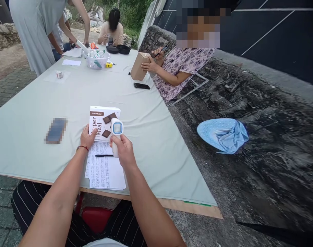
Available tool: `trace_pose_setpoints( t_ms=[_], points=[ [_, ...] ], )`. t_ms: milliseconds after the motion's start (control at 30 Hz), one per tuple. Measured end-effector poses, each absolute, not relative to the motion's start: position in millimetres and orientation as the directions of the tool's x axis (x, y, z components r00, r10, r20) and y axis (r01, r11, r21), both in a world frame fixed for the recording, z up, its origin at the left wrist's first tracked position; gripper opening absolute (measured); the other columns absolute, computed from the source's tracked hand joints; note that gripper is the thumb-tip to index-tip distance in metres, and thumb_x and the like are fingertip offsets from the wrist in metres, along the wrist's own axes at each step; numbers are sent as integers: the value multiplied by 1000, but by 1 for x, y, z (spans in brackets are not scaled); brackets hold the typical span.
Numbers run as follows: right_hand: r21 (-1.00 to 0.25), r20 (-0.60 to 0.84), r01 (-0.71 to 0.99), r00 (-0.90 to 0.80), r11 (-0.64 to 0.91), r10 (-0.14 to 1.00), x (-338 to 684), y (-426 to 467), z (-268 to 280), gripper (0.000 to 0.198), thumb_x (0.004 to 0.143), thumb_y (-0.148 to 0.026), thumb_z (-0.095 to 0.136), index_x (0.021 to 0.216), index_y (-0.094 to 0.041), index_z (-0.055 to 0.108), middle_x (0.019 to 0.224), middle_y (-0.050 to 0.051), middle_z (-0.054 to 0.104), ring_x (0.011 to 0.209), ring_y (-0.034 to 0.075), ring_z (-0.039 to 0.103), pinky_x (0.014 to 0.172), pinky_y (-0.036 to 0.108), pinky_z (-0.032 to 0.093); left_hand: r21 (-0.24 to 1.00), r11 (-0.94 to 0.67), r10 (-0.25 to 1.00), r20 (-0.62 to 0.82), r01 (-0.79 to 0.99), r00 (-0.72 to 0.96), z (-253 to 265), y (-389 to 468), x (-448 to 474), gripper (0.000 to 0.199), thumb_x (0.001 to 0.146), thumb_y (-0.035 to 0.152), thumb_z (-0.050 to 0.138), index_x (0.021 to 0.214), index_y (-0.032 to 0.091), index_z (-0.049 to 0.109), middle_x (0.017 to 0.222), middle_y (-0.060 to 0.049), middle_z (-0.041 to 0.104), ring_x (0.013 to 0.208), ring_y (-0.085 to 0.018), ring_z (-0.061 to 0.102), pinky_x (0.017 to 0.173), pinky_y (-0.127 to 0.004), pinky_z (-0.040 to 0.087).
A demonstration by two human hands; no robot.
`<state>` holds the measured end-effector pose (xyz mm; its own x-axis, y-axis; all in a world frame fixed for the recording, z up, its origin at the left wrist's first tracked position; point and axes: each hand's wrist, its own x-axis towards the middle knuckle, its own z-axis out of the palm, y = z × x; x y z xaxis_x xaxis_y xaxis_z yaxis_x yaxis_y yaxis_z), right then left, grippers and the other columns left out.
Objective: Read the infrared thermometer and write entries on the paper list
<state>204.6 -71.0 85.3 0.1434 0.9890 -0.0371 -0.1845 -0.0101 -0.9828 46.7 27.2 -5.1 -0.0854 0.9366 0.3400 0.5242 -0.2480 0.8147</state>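
Note:
My left hand (88, 136) grips the left side of a white snack box (99, 116) with brown chocolate pictures and the word "Meal" on it. In my right hand (123, 149) is a white infrared thermometer (117, 127), held by its handle, its blue-framed screen facing me. The thermometer's head overlaps the lower right of the box; whether they touch I cannot tell. Below both hands lie sheets of paper (108, 173) covered in rows of handwriting. A black pen (104, 155) rests across the sheets, its right end meeting the thermometer handle in view.
Left of my hands lies a phone-like dark rectangle (55, 130), blurred. Farther off are a plastic basket (97, 63), a yellow tape measure (109, 65), black pans (124, 49) and a black phone (142, 86). At right a person holds a cardboard box (140, 67). A blue cap (223, 135) lies beyond the table.

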Motion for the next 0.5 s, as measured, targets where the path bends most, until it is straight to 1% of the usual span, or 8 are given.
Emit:
trace_pose_setpoints(
  t_ms=[200, 333, 500],
  points=[
    [-983, -31, -182, 108, -10, 994, 221, -115, 104, 27, 78, -45, 62, 79, -18, 61, 67, -1, 55, 63, 12, 47, 58, 26, 37, 816, -261, 934, 348, 515, -78, -4, 27, 46, 47, 87, 58, 48, 112, 21, 61, 104, -8, 66, 101, -25, 59, 91, -41, 47],
    [-985, -5, -173, 144, 20, 990, 237, -148, 111, 23, 81, -42, 61, 84, -19, 65, 73, 2, 59, 69, 15, 51, 64, 28, 41, 820, -240, 940, 330, 520, -87, -4, 28, 45, 46, 86, 56, 50, 113, 21, 61, 105, -8, 66, 103, -26, 60, 92, -42, 47],
    [-974, 34, -214, 176, 72, 984, 250, -176, 119, 22, 81, -40, 64, 88, -19, 66, 78, 3, 62, 70, 16, 53, 69, 32, 44, 826, -213, 943, 313, 521, -112, 0, 28, 43, 46, 84, 57, 52, 110, 21, 63, 104, -8, 67, 102, -27, 60, 89, -42, 48]
  ],
)
